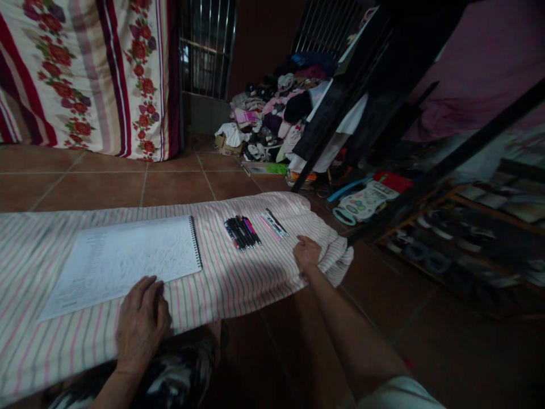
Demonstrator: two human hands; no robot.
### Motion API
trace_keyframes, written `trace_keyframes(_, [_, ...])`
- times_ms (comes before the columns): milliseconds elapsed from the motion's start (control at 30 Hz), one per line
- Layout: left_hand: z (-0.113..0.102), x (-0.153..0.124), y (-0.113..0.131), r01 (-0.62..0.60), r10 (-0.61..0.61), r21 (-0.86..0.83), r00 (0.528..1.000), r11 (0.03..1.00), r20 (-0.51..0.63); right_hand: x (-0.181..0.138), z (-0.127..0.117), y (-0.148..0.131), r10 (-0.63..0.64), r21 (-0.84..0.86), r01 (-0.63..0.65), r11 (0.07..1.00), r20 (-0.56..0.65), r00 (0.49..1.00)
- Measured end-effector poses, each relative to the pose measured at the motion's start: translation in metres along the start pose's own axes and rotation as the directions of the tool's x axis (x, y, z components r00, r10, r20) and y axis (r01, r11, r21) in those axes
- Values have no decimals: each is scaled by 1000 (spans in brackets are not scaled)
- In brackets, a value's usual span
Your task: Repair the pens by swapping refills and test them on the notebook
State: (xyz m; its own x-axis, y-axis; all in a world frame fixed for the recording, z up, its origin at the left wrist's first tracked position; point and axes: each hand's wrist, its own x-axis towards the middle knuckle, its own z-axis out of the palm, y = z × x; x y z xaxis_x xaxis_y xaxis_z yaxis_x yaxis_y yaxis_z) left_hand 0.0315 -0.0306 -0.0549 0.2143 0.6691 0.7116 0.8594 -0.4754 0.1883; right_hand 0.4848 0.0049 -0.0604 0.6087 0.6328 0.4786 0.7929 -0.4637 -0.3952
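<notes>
My left hand lies palm down with its fingers loosely bent and apart, at the near edge of a spiral notebook. The notebook lies open to a page with faint marks, its coil on the right side. My right hand rests on the striped cloth near its right end, fingers curled in, with no object visible in them. Just left of that hand lies a small group of light-coloured pens. Further left is a larger row of mostly black pens, side by side.
A floral curtain hangs at the back left. Piled clothes lie against the far wall, beside a barred window. To the right stand a dark metal post, a colourful toy and a shoe rack.
</notes>
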Motion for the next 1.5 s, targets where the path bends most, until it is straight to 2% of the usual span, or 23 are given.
trace_keyframes(200, [-1, -1, 0, -22, 22, 29, 1000, 999, 11, -15, 1, -6, -41, -53, 44, 998, 59, 997])
trace_keyframes(433, [1, -1, 0, -10, 10, 27, 1000, 1000, 9, -21, 0, -16, 60, -238, -21, 971, 157, 986])
trace_keyframes(700, [1, -2, 2, 23, -23, 10, 1000, 1000, 21, -23, -3, -18, 31, -220, -1, 976, 135, 990])
trace_keyframes(933, [0, -1, 1, -2, 1, 34, 999, 999, 45, -24, -3, -18, 25, -184, -8, 983, 89, 996])
trace_keyframes(1100, [-2, 1, -1, -27, 27, 7, 998, 1000, 48, -23, -5, -21, 21, -164, -4, 986, 100, 995])
trace_keyframes(1333, [-8, 2, -15, -55, 56, -29, 998, 998, 36, -23, -5, -21, 25, -172, -8, 985, 97, 995])
trace_keyframes(1500, [-24, 6, -31, 10, -10, 14, 1000, 1000, 1, -23, -2, -17, 11, -185, 8, 983, 98, 995])
